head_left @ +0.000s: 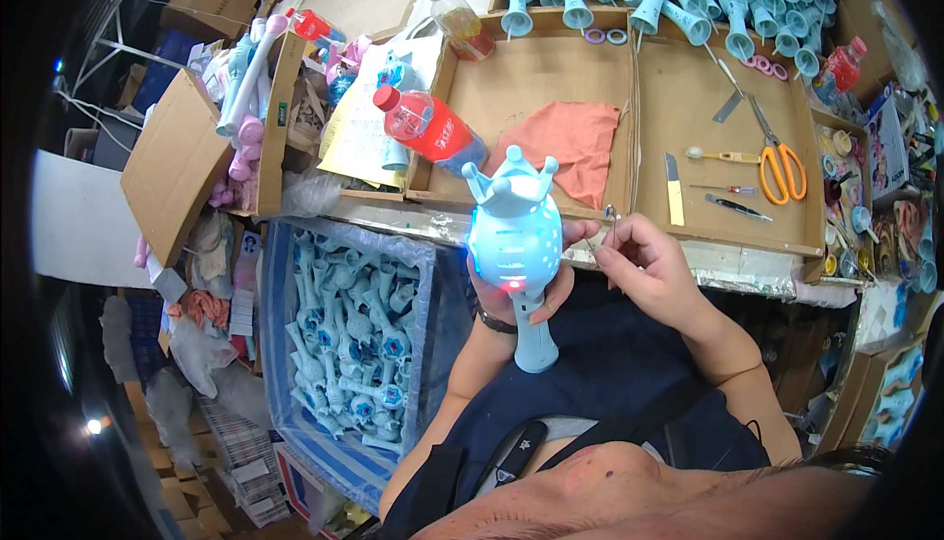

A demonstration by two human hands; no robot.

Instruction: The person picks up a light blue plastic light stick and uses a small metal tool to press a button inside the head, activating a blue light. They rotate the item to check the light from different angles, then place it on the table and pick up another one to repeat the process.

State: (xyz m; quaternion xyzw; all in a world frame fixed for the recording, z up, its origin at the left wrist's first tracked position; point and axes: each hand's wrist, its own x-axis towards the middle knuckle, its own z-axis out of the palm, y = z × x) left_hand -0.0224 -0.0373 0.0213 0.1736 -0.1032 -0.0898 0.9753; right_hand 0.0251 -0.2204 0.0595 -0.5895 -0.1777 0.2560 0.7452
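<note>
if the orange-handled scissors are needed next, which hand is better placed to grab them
Probably the right hand: it is nearer the orange-handled scissors and seems to pinch only a small thin item. The left hand is farther away, gripping the lit blue wand.

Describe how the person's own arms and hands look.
The left hand and right hand wear no gloves. A dark band circles the left wrist; none shows on the right. Both forearms are bare, with no sleeves over them. The clothing is dark navy.
</note>
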